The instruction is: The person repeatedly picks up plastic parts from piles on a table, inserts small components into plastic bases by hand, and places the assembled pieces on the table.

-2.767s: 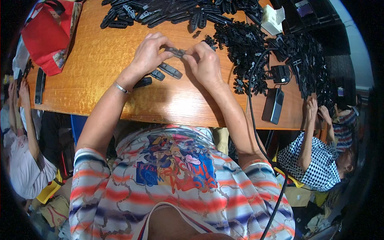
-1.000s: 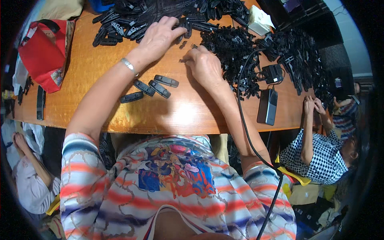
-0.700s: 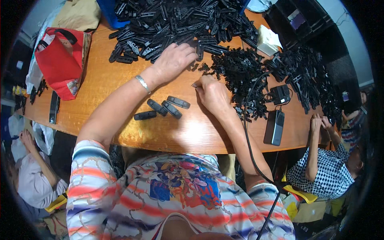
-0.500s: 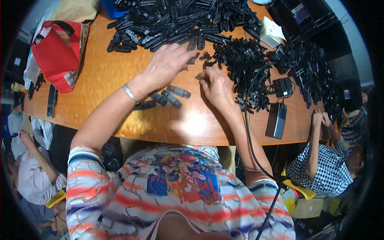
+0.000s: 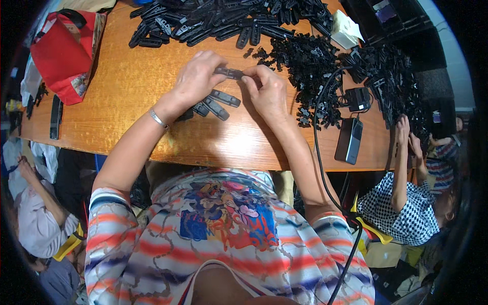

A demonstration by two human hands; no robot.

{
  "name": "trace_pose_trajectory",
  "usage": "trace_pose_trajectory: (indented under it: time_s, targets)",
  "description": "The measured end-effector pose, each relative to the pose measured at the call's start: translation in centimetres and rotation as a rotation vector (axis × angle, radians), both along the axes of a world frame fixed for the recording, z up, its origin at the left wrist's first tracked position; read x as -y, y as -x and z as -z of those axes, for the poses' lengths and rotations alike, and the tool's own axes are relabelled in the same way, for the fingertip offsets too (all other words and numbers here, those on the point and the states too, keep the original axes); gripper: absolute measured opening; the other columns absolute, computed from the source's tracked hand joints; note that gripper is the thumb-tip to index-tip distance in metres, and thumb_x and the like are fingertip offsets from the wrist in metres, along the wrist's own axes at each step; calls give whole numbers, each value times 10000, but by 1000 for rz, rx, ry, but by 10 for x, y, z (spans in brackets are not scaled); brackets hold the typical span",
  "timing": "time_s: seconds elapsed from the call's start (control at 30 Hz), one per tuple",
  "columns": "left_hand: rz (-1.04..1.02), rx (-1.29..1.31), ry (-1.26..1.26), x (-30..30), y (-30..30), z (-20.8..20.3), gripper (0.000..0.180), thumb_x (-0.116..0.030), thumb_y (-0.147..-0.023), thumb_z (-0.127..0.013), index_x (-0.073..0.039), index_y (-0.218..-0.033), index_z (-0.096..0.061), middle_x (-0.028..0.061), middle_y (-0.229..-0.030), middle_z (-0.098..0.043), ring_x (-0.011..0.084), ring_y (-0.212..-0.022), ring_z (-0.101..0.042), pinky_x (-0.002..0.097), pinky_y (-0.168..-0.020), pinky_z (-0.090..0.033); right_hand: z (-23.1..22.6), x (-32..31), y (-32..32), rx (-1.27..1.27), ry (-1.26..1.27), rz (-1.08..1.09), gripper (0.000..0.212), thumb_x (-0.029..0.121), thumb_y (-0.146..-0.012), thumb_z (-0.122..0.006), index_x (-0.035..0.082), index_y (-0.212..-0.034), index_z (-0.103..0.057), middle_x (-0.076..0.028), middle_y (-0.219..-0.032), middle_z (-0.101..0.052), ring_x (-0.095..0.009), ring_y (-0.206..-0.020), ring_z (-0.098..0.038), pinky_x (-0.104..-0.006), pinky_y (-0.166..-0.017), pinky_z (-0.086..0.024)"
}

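Observation:
My left hand [image 5: 197, 76] is closed on one end of a long black plastic part [image 5: 230, 73] with openings along its face. At the other end, the thumb and fingers of my right hand [image 5: 268, 90] pinch together; whether they also hold a small clip is too fine to make out. Just below my hands lie several similar long black parts [image 5: 215, 108], side by side on the wooden table [image 5: 145, 96] and partly hidden by my left wrist. Small black plastic clips [image 5: 310, 66] form a heap right of my right hand.
A big pile of long black parts [image 5: 218, 20] covers the far side. To the right are a power bank [image 5: 349, 141], a cable [image 5: 316, 132], a black adapter [image 5: 357, 99] and a white tissue pack [image 5: 345, 29]. A red bag [image 5: 63, 56] stands left. Other people sit at both sides.
My left hand has drawn back from the far pile with a long black part. My right hand has moved up to meet it, and both now hold the part. The view has shifted slightly.

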State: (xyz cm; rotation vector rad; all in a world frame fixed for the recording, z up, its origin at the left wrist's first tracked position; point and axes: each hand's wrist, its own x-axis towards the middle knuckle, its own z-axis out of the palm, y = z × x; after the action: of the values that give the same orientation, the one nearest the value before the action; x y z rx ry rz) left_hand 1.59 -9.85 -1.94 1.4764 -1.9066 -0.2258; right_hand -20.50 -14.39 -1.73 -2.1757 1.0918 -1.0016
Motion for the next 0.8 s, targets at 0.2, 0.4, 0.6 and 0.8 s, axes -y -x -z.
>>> trace_pose_trajectory:
  time_s: [0.2,0.4,0.6,0.8]
  targets:
    - [-34,3,-74,-1,-5,1,216,-113,-871,-856,-37,-1044,-750,134,-1024,-687,368,-1036,-650,473,-911,-528,11,3,0,10,59,-39,167,14,-840,-862,37,-947,-736,-156,-921,-708,-372,-842,-718,-448,-738,-574]
    - [-56,-15,-131,-1,-6,1,206,-113,-884,-853,-29,-1041,-750,129,-1013,-680,352,-1038,-646,470,-917,-524,12,4,1,-5,42,-57,174,7,-838,-858,41,-947,-727,-148,-943,-701,-366,-849,-719,-441,-734,-575]
    - [-196,45,-216,-2,1,-8,210,-171,-894,-858,-27,-980,-732,134,-960,-696,359,-960,-679,468,-845,-544,11,7,0,9,58,-43,155,8,-846,-850,39,-932,-725,-140,-937,-694,-353,-848,-721,-435,-726,-576]
    - [-94,-44,-284,-17,20,-30,154,-153,-927,-812,-50,-1005,-728,140,-962,-690,367,-979,-689,473,-835,-552,15,8,5,29,8,-8,142,9,-855,-844,40,-933,-729,-136,-932,-694,-332,-841,-726,-420,-723,-578]
